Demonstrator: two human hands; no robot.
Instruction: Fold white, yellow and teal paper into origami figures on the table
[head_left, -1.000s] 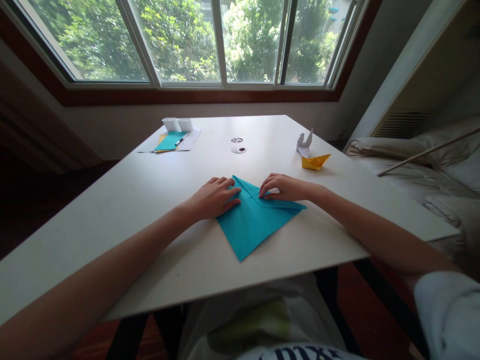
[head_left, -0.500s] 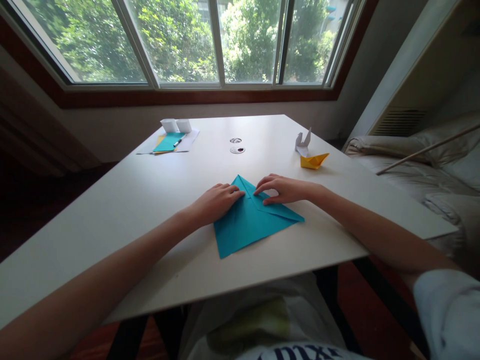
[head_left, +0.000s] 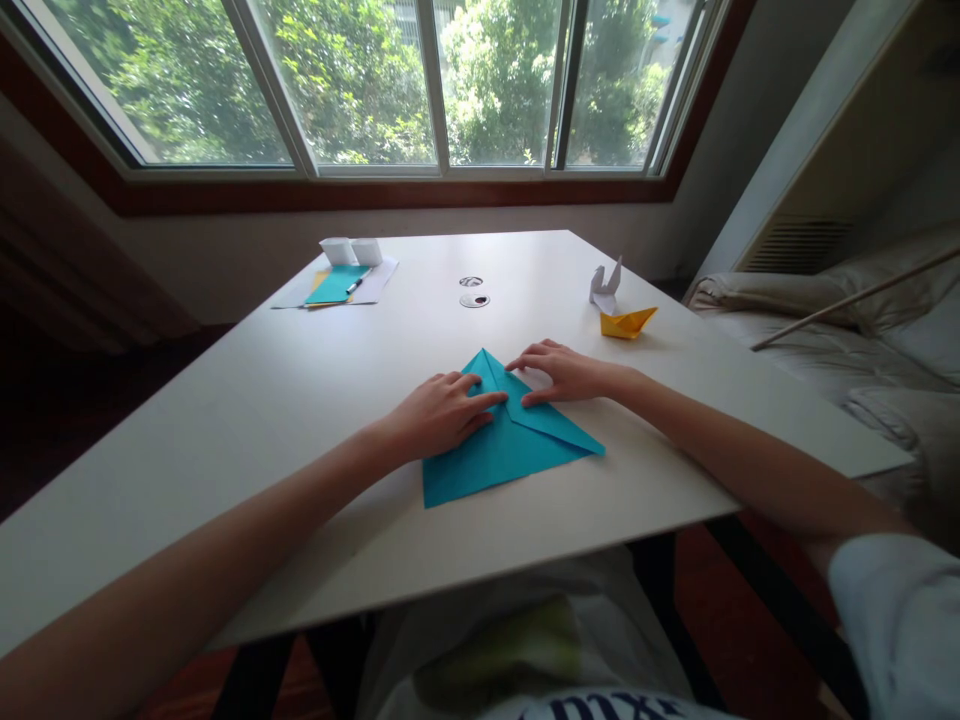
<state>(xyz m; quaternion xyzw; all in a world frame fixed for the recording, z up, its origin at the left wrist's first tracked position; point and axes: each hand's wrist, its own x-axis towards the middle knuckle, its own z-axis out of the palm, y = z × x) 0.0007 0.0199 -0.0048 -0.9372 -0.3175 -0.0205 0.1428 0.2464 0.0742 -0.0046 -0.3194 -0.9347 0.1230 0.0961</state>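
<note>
A teal sheet of paper [head_left: 504,452], partly folded with one corner flap turned in, lies flat on the white table [head_left: 300,400] in front of me. My left hand [head_left: 442,412] rests palm down on the sheet's left part, fingers pointing right toward the fold. My right hand [head_left: 564,372] presses flat on the folded flap near the sheet's far point. The fingertips of both hands nearly meet at the crease.
A yellow paper boat [head_left: 628,322] and a white folded paper figure [head_left: 606,283] stand at the right of the table. At the far left lie sheets of paper [head_left: 339,284] with a pen and two small white boxes [head_left: 351,250]. A bed is to the right.
The teal sheet has turned clockwise on the table, its near corner swinging left. Both hands have shifted with it and now lie flatter on it.
</note>
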